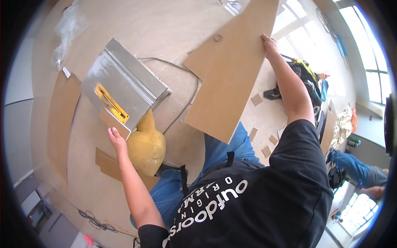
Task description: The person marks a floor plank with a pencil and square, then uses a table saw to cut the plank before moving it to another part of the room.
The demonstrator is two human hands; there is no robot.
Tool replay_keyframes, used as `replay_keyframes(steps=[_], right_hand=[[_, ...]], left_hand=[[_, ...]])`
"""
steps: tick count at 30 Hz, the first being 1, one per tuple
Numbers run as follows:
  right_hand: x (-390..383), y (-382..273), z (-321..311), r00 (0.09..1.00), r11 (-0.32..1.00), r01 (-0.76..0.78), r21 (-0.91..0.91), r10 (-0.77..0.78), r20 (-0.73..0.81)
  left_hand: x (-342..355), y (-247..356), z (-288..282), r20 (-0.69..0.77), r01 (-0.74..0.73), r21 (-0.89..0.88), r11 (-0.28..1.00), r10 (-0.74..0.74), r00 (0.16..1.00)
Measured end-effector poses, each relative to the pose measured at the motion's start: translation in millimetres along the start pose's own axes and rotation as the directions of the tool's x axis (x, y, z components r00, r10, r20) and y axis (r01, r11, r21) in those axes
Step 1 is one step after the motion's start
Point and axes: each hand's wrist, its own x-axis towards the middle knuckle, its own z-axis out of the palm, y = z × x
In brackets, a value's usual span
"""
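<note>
Brown board, long tapered panel with one small round hole near its top, held up off the floor at a slant over the person's lap. Right hand clamped on its far right edge, arm stretched out, likely to keep the big piece balanced. Left hand well apart from the right, fingers resting on the near corner of the table saw, not closed round anything; looks like steadying. One saw: grey metal top, yellow insert, yellowish dust bag hanging just under it beside the left hand. One black cord runs from the saw behind the board. About five small brown offcuts scattered on the dusty floor right of the board. Larger flat brown pieces lie left of the saw, count unclear.
</note>
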Motion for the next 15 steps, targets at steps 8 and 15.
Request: replay_keyframes(steps=[8,15], right_hand=[[121.9,62.3,31.3,0.981,0.802,-0.01,-0.597,-0.109,-0.163],[166.0,126.4,18.3,0.97,0.894,-0.068,-0.444,-0.044,-0.237]], left_hand=[[16.5,-36.1,-153.0,0.019,0.206,0.384,0.9,-0.23,0.973],[-164.9,-109.0,-384.7,-0.167,0.359,0.425,0.831,-0.318,0.933]])
